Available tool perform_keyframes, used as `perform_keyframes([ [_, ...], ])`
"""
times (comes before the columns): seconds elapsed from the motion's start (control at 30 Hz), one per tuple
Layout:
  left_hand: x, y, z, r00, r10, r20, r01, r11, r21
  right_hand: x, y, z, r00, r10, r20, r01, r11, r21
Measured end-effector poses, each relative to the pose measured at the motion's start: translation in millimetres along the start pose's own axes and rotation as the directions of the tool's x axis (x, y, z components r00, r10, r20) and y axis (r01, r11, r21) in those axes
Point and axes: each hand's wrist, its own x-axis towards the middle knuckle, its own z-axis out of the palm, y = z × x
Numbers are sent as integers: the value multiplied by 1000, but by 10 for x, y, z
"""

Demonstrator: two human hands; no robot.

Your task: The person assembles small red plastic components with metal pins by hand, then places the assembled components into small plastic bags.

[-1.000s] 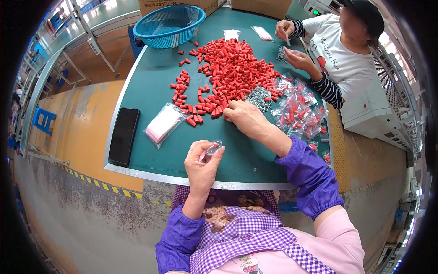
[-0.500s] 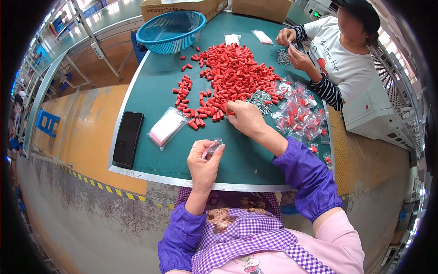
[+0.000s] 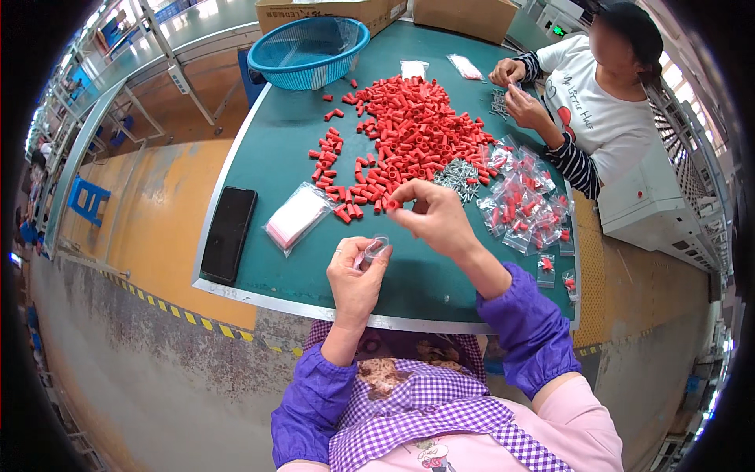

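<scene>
My left hand (image 3: 354, 279) is closed on a small clear plastic bag (image 3: 378, 245), whose mouth bulges open above the thumb and fingers. My right hand (image 3: 434, 220) hovers just up and to the right of it, thumb and forefinger pinching a red plastic cap (image 3: 392, 204). Beyond the fingers spreads a big heap of red caps (image 3: 417, 118), short hollow tubes. Grey screws (image 3: 458, 178) lie in a small pile at the heap's right side. Filled clear bags (image 3: 523, 200) with red pieces inside are piled to the right.
A black phone (image 3: 229, 234) and a pack of bags (image 3: 299, 216) lie on the green table (image 3: 314, 271) at left. A blue basket (image 3: 308, 59) and cardboard boxes (image 3: 464, 16) stand at the back. Across the right corner a co-worker (image 3: 602, 102) handles small items beside more screws.
My right hand has drawn back from the edge of the heap toward my left hand, with a red cap at its fingertips. The left hand keeps its bag. The view has shifted slightly.
</scene>
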Motion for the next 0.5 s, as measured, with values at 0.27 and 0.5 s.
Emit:
perform_keyframes([
  [0.27,25,1,36,998,53,14,-54,998,32,-291,-104,42,986,-147,74,140,986,95],
  [0.5,14,-37,69,999,44,-14,-45,989,-138,-306,-104,52,960,-271,74,268,963,38],
])
